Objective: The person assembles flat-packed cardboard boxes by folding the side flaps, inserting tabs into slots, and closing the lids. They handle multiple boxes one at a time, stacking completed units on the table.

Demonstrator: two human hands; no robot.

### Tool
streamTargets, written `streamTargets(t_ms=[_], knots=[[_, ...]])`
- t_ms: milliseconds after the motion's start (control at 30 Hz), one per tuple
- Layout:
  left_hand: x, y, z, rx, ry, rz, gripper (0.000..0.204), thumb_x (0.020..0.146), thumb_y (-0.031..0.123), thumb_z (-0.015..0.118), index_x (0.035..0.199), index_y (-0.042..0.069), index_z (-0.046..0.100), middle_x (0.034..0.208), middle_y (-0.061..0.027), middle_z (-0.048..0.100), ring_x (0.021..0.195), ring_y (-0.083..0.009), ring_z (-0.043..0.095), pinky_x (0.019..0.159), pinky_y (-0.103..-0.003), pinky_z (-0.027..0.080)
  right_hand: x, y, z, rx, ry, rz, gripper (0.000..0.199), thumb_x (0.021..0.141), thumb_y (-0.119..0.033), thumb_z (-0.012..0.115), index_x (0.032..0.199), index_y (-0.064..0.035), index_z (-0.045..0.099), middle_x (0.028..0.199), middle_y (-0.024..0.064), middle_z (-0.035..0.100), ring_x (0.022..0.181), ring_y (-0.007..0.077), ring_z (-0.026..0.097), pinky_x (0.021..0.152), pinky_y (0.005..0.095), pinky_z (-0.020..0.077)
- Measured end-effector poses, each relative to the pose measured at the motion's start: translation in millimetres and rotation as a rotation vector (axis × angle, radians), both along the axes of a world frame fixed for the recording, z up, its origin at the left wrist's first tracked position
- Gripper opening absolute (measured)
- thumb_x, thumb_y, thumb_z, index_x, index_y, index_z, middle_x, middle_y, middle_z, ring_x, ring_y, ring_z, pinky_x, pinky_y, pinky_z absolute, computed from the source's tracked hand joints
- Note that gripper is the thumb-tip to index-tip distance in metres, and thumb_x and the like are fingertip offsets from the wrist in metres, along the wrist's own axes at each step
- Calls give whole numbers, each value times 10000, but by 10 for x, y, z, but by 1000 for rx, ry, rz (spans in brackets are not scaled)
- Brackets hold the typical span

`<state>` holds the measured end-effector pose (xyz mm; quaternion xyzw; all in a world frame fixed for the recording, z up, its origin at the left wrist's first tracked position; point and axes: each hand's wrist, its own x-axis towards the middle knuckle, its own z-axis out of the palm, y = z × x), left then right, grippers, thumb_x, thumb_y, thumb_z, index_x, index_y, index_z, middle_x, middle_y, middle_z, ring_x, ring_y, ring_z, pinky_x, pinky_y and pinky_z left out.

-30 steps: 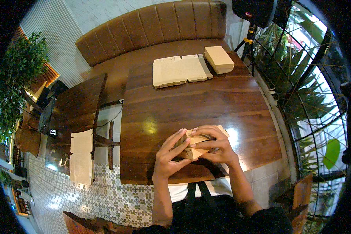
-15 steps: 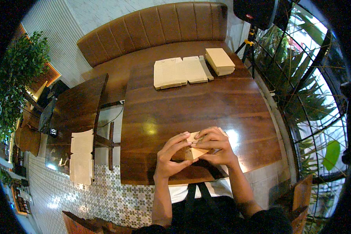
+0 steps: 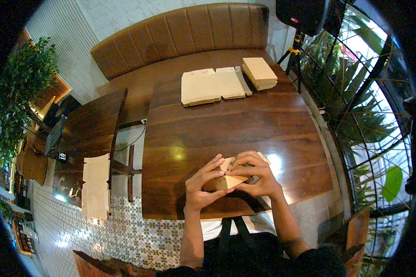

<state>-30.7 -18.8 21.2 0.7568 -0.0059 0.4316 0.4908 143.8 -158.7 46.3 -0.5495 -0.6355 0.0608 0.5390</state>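
Both my hands are on a small light-brown cardboard box [image 3: 234, 180] near the front edge of the wooden table [image 3: 208, 134]. My left hand [image 3: 204, 184] grips its left end, thumb low and fingers along the top. From the right, my right hand [image 3: 254, 173] holds it with bent fingers over the upper edge and the thumb below. The fingertips of both hands meet at the box's upper left corner. Some of the cardboard shows behind my right hand; much of the box is hidden by my fingers.
Flat cardboard blanks [image 3: 212, 87] lie stacked at the table's far side, beside folded boxes [image 3: 260, 73]. More flat cardboard [image 3: 96, 184] rests on the side table [image 3: 90, 134] at left. A brown padded bench [image 3: 185, 34] stands behind; a wooden chair [image 3: 358, 235] is at right.
My fingers have shifted slightly at the box's upper left corner. Both hands keep their hold, and the box stays in nearly the same place.
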Motion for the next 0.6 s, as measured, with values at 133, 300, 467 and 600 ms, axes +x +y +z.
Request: streamTargets(t_ms=[133, 300, 467, 600], knots=[[-6, 24, -19, 25, 8, -9, 508, 689, 77, 939, 1148, 44, 725, 1341, -186, 694, 1318, -372, 624, 1127, -489, 493, 32, -19, 3, -50, 56, 44, 450, 661, -188, 917, 1097, -122, 825, 1078, 60, 733, 1081, 294, 661, 974, 437, 515], [8, 29, -74, -81, 6, -52, 500, 705, 67, 942, 1152, 30, 722, 1313, -171, 709, 1300, -334, 641, 1106, -465, 514, 44, -42, 31, -143, 139, 38, 516, 697, -240, 927, 1177, -109, 787, 1158, 78, 705, 1166, 294, 639, 1034, 426, 501], [10, -48, -49, -233, 21, -42, 554, 736, 90, 934, 1230, 23, 694, 1303, -165, 708, 1256, -320, 664, 1087, -424, 521, 61, -50, 24, -179, 18, -50, 598, 774, -347, 871, 1303, -117, 716, 1228, 109, 693, 1188, 330, 641, 1063, 464, 484], [-12, -17, 37, -128, 224, 89, 587, 782, 122, 907, 1311, 35, 666, 1330, -157, 691, 1256, -301, 654, 1077, -406, 511, 111, -30, -42, -398, -247, -195, 667, 822, -507, 796, 1358, -133, 666, 1270, 140, 684, 1192, 371, 636, 1076, 498, 469]])
